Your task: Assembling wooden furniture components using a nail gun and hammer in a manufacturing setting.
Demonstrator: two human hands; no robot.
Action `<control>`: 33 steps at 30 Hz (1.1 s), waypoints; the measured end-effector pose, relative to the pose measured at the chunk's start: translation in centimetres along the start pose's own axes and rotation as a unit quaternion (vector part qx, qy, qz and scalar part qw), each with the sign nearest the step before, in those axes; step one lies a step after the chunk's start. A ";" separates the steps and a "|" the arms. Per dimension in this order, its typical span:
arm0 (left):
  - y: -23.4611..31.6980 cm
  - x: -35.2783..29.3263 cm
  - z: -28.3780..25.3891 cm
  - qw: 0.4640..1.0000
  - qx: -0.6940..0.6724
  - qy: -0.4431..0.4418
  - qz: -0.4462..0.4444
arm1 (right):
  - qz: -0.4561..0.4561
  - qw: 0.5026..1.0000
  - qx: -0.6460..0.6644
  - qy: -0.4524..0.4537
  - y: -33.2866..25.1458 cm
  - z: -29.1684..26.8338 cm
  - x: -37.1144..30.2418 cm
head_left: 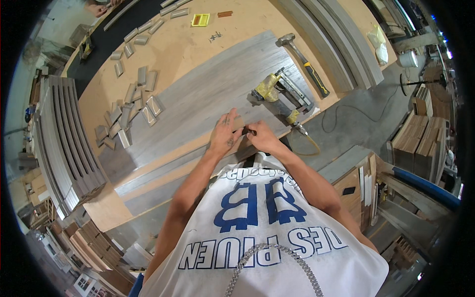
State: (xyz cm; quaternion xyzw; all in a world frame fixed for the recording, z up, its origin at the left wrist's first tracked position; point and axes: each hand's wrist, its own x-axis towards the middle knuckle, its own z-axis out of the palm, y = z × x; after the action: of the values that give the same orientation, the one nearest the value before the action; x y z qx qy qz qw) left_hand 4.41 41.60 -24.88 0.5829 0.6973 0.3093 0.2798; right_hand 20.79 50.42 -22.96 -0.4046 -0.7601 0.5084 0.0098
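Note:
My left hand (225,132) is at the near edge of a grey wood-grain panel (198,81), its fingers and thumb around a small wooden block (239,122). Close beside it, my right hand (263,137) is closed on a small dark object (251,132), mostly hidden by the fingers. The left thumb reaches toward that object. Beyond my right hand, a yellow and black nail gun (269,88) lies on the panel with its air hose attached. Long narrow grey strips (163,174) run along the panel's near side.
A hammer (308,67) lies right of the nail gun. Many small grey blocks (129,94) are scattered at left. Stacked grey boards stand at far right (331,42) and left (64,143). A yellow tray (200,20) sits at the back. Another person's hand (97,10) shows at upper left.

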 end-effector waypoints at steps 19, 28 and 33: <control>-0.5 -1.0 0.5 0.999 0.037 0.025 -0.014 | -0.020 0.952 -0.270 0.146 -0.8 -10.3 4.6; 0.0 -0.9 0.0 0.999 -0.021 0.024 -0.018 | 0.136 0.981 -0.035 -0.136 -9.7 -10.8 0.2; 0.1 -0.9 -0.4 0.998 -0.055 0.016 -0.032 | 0.147 0.980 -0.015 -0.133 -9.2 -9.1 0.4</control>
State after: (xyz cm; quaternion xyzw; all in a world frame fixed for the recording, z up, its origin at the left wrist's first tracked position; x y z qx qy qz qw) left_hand 4.35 40.70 -24.49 0.5389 0.7022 0.3470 0.3100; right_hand 18.83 56.18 -11.56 -0.4403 -0.6946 0.5422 -0.1722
